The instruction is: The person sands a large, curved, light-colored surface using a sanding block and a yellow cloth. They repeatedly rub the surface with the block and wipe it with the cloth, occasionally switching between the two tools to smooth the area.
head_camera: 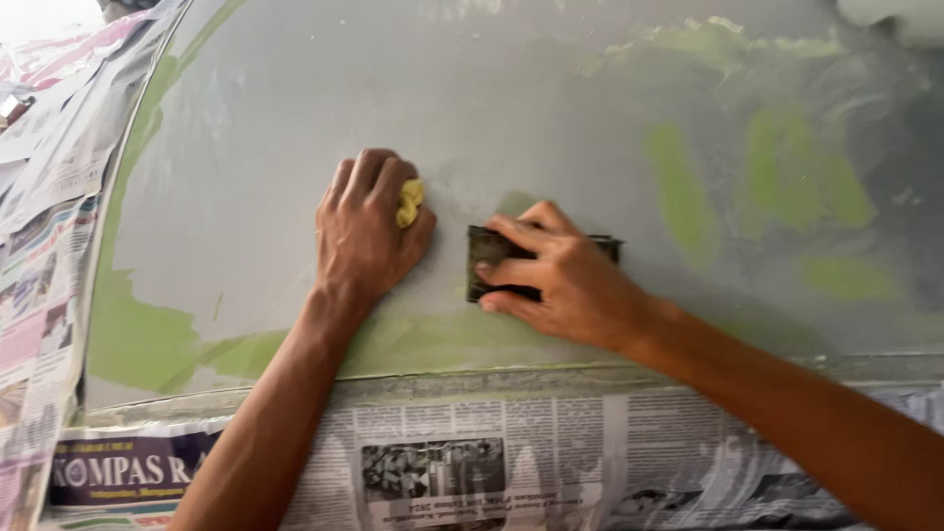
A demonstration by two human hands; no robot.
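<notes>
My left hand (pixel 364 226) clamped a yellow sponge (pixel 409 202) against the grey panel (pixel 551 118). Just right, my right hand (pixel 560 275) pressed a dark sanding block (pixel 489 258), fingers wrapped over it. Newspaper masking (pixel 511 462) lay near.

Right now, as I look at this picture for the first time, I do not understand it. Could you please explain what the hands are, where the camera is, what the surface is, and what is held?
There is no machine here. The two bare hands belong to one person, and the camera is worn on that person's head, looking down at the hands.

The surface is a grey panel, dull, with patches of light green on it. Sheets of newspaper cover the area along its left and lower edges.

The left hand is closed around a small yellow wad, perhaps sponge or cloth, and rests on the panel. The right hand presses a dark flat rectangular pad against the panel, beside the left hand. What the pad is made of, I cannot tell for certain.
</notes>
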